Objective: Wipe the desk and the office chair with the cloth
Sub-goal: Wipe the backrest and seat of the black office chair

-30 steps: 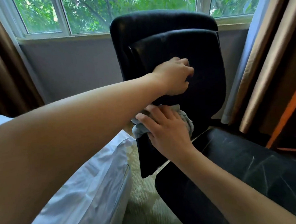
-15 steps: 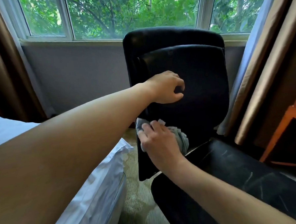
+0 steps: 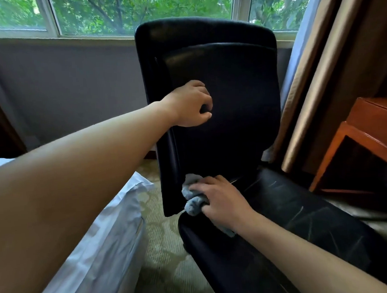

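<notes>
Centrally, the black leather-look office chair (image 3: 219, 104), probably free to swivel, is steadied by the left hand (image 3: 189, 105), fingers curled against its backrest. Soft, light blue-grey cloth (image 3: 191, 194), bunched in the right hand's (image 3: 220, 199) grip, meets the backrest's lower edge. Bench (image 3: 367, 137) mostly cut off; chair base hidden.

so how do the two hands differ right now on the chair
The left hand is high on the chair backrest, fingers curled, no cloth; the right hand is low at the backrest's bottom, gripping the blue cloth. Both are on the same black office chair.
</notes>
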`<state>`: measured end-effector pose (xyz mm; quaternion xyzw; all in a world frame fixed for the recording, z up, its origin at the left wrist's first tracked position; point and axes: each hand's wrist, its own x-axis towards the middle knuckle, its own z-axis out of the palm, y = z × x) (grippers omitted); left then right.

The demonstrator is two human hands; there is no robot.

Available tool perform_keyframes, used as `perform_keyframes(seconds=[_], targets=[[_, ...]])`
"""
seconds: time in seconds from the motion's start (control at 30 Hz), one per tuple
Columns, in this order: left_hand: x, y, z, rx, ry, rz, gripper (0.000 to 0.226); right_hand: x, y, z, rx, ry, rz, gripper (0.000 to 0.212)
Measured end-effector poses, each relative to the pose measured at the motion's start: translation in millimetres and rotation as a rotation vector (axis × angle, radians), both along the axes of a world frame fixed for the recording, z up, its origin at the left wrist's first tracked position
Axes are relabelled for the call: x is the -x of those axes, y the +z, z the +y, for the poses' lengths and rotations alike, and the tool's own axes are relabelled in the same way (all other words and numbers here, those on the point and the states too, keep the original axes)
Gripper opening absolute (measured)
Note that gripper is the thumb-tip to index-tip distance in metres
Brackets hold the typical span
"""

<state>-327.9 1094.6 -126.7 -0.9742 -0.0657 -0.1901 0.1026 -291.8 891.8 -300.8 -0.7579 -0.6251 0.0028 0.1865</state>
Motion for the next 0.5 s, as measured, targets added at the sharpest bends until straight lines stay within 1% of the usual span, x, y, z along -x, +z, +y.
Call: perform_keyframes(seconds=[0.07, 0.13, 0.2, 0.27, 0.33, 0.37, 0.43, 0.5], targets=[[-1.2, -1.7, -2.9, 0.002, 0.014, 0.000, 0.030, -23.9, -3.4, -20.6, 0.000, -0.078, 0.094, 0.059], [-4.7, -6.3, -11.2, 0.002, 0.025, -0.004, 0.031, -50.1, -6.2, -41.0, 0.005, -0.202, 0.266, 0.055], [-9.0, -20.5, -25.6, -0.048, 0.028, -0.007, 0.032, -72.2, -8.2, -59.9, 0.018, -0.335, 0.438, 0.052], [-11.0, -47.7, -43.8, -0.076, 0.013, -0.002, 0.033, -87.9, -12.1, -74.2, 0.031, -0.422, 0.515, 0.048], [-9.4, -78.6, -61.8, -0.055, -0.036, 0.029, 0.035, -98.3, -14.9, -80.6, 0.023, -0.447, 0.535, 0.049], [-8.3, -94.5, -71.8, 0.008, -0.045, 0.065, 0.035, -102.7, -16.3, -82.6, 0.021, -0.449, 0.529, 0.051], [-3.9, -127.2, -93.7, 0.226, -0.009, 0.132, 0.035, -109.4, -16.5, -84.9, 0.015, -0.450, 0.520, 0.054], [7.8, -167.6, -109.4, 0.476, 0.080, 0.097, 0.034, -112.7, -16.1, -87.1, 0.009, -0.443, 0.517, 0.054]])
